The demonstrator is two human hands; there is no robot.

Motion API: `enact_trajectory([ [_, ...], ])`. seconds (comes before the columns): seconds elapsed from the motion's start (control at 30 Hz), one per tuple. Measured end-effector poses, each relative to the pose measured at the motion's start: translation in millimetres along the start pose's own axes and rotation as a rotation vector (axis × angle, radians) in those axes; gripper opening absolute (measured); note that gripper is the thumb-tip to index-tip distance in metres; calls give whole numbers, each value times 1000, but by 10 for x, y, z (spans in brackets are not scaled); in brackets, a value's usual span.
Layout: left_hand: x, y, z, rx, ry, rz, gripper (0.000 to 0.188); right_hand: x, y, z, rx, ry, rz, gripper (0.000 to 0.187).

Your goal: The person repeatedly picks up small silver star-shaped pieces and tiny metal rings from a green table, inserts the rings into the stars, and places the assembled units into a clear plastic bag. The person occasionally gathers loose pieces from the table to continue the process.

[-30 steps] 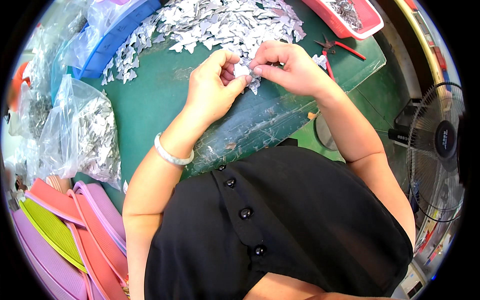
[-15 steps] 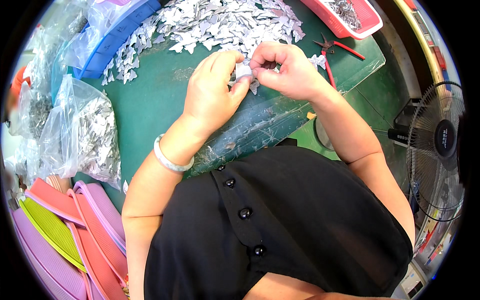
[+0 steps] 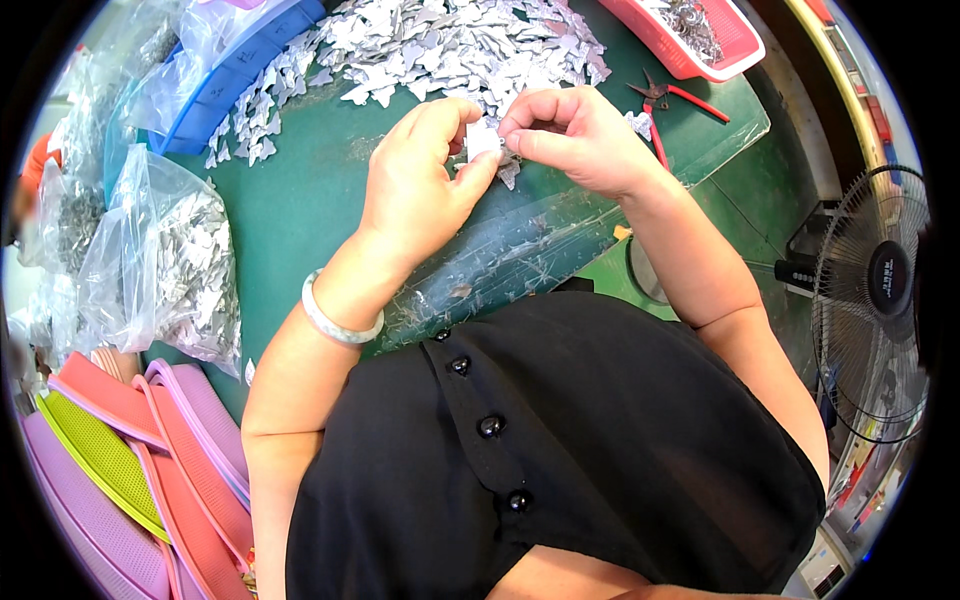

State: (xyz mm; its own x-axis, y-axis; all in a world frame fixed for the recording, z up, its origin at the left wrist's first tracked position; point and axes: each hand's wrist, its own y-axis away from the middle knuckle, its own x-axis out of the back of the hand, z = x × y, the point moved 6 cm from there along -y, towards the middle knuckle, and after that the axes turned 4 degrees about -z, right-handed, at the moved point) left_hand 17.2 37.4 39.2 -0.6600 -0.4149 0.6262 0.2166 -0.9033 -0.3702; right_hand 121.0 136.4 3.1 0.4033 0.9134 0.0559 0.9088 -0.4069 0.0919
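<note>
My left hand [image 3: 415, 185] pinches a small flat silver metal piece [image 3: 482, 138] between thumb and fingers. At the piece's right edge, the thumb and forefinger of my right hand [image 3: 585, 145] are pressed together; what they hold, if anything, is too small to make out. Some loose silver pieces [image 3: 510, 178] lie on the green table [image 3: 300, 220] just below my fingertips. Beyond both hands spreads a big heap of butterfly-shaped silver metal pieces [image 3: 450, 55]. Red-handled pliers [image 3: 655, 95] rest on the table to the right of my right hand.
A pink basket [image 3: 690, 60] of small metal parts stands at the far right, a blue bin [image 3: 215, 90] at the far left. Clear bags of metal pieces [image 3: 190, 260] sit left, above stacked coloured baskets [image 3: 110, 470]. A fan [image 3: 880, 290] is on the right.
The silver piece has been tilted, so that more of its flat face shows. My left hand has shifted slightly left; my right hand stays at the piece's edge.
</note>
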Motion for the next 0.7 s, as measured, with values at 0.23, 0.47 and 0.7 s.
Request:
enact_trajectory([
  [0.23, 27, 3, 83, -164, -141, 51, 32, -20, -26, -27, 84, -17, 29, 12],
  [0.47, 43, 5, 117, -210, -173, 65, 32, -39, -32, -15, 6, -22, -26, 8],
  [0.7, 26, 11, 35, -79, -82, 11, 33, -48, -27, -3, -8, 12, -11, 8],
])
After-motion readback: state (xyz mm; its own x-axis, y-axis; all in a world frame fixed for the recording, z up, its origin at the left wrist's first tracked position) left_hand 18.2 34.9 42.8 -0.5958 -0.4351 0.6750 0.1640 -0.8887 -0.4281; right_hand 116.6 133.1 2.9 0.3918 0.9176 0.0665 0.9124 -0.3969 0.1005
